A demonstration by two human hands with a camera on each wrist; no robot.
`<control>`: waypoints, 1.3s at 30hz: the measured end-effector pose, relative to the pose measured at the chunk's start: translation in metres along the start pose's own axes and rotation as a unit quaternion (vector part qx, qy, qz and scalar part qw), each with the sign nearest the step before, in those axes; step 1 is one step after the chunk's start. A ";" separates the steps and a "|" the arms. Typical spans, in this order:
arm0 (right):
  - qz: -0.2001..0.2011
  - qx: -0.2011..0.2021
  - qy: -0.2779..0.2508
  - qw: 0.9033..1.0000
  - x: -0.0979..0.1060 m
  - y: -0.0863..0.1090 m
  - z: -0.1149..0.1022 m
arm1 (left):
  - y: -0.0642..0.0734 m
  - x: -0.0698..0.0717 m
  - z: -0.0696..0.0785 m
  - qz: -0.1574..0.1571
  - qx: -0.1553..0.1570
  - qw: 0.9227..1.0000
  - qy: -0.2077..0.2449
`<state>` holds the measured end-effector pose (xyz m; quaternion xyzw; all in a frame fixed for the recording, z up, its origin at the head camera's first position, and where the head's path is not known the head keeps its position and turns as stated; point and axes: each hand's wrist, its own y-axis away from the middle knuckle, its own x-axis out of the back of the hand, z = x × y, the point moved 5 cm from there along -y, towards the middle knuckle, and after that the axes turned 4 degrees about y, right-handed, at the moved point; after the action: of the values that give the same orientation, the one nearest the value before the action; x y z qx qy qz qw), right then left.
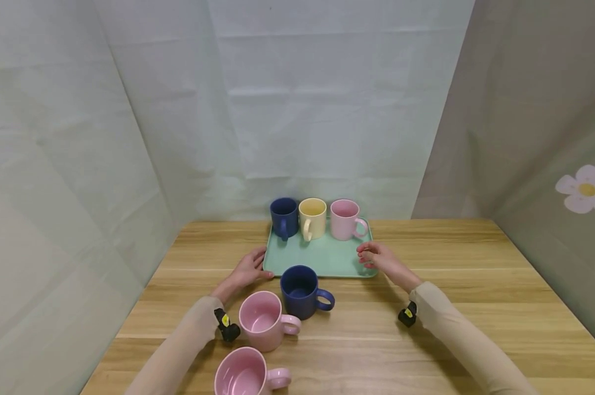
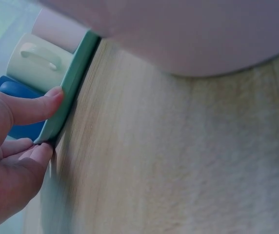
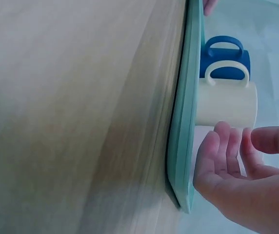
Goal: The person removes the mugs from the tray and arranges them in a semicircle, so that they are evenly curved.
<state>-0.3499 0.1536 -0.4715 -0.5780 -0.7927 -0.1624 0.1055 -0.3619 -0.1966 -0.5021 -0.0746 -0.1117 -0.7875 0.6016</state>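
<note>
A pale green tray (image 1: 317,258) lies on the wooden table with a navy mug (image 1: 284,216), a cream mug (image 1: 314,216) and a pink mug (image 1: 343,222) along its back. My left hand (image 1: 250,269) grips the tray's front left corner; in the left wrist view the thumb (image 2: 49,104) lies at the rim and the fingertips lie against the side. Over the tray's right edge my right hand (image 1: 378,258) hovers, its fingers loosely bent and holding nothing. In the right wrist view those fingers (image 3: 222,151) partly hide the pink mug.
In front of the tray another navy mug (image 1: 297,299) stands on the table (image 1: 356,351), handle to the right. Two more pink mugs, a nearer one (image 1: 240,376) and a farther one (image 1: 265,326), stand beside my left forearm. Fabric walls (image 1: 297,109) enclose the back and sides.
</note>
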 end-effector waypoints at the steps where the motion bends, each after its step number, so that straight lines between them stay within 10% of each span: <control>1: 0.000 0.001 0.004 1.000 0.000 -0.001 0.000 | 0.000 0.000 0.000 0.001 0.001 1.000 0.001; 20: 0.204 -0.004 0.017 0.979 0.028 -0.034 0.000 | 0.002 0.001 0.002 -0.005 0.001 1.000 0.015; 39: 0.152 0.004 0.001 0.988 0.016 -0.049 -0.006 | 0.003 -0.001 0.001 -0.003 -0.007 1.000 0.017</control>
<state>-0.4018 0.1522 -0.4669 -0.6910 -0.6963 -0.1419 0.1322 -0.3589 -0.1958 -0.5013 -0.0649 -0.0966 -0.7912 0.6004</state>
